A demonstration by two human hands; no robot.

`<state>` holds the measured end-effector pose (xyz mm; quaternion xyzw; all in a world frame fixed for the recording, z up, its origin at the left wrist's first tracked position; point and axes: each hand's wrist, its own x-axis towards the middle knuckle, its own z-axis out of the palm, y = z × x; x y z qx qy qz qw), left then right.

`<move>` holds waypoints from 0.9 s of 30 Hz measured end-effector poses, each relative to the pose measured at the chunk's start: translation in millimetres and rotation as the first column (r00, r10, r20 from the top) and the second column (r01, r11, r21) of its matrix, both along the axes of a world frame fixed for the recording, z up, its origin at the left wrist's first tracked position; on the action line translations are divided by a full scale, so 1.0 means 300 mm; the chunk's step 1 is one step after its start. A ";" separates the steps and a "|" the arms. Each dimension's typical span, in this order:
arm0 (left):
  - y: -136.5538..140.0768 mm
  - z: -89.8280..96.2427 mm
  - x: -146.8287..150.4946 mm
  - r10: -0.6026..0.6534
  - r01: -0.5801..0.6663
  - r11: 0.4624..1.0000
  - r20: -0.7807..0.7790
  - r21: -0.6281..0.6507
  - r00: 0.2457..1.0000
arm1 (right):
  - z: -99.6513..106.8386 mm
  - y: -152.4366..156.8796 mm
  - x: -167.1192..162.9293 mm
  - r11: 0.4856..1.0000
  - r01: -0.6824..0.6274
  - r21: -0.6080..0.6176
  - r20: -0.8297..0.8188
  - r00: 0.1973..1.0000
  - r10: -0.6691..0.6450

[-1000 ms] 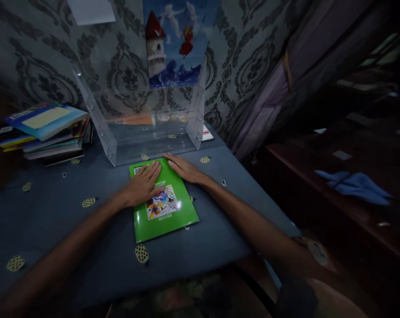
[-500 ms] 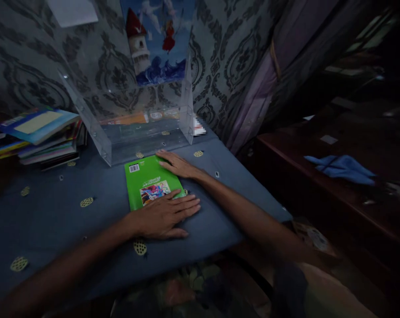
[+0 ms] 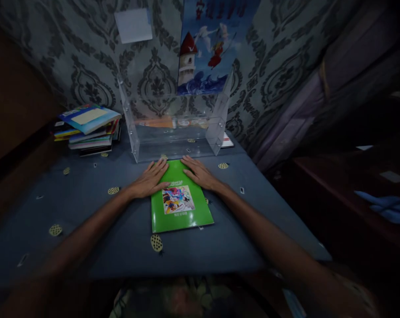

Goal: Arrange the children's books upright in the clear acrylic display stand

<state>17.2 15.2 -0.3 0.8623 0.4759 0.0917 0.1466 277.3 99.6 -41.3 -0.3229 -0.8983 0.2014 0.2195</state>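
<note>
A green book (image 3: 203, 214) lies flat and closed on the table, with a colourful picture on its cover; the printing looks upside down from here. My left hand (image 3: 150, 179) rests flat on the book's far left corner, fingers spread and pointing away from me. Across from it, my right hand (image 3: 200, 173) lies on the far right edge with its fingers stretched out. Both hands cover the far corners. Just beyond the fingertips stands a clear acrylic stand (image 3: 173, 148).
A stack of books (image 3: 94, 128) sits at the back left of the blue patterned tablecloth (image 3: 97, 238). Behind the stand, a castle poster (image 3: 206, 57) and a white paper (image 3: 133, 25) are on the wall. A purple curtain (image 3: 292, 119) hangs at the right, near a blue cloth (image 3: 388, 207).
My left hand has moved from the book's near edge to its far left corner, uncovering the cover picture. My right hand stays at the far right. The view has swung left.
</note>
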 end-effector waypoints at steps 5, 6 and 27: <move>-0.175 0.020 0.044 -0.102 0.103 0.994 0.013 -0.030 0.995 | 0.005 -0.010 -0.005 1.000 0.008 0.006 0.037 0.999 -0.009; -0.217 0.026 0.052 -0.135 0.135 0.990 0.016 -0.027 0.991 | 0.008 -0.010 -0.006 1.000 0.010 0.004 0.041 0.999 -0.010; -0.345 -0.013 0.066 -0.191 0.199 0.972 -0.074 0.124 0.979 | 0.182 -0.359 -0.129 0.993 -0.110 0.034 0.211 0.972 0.100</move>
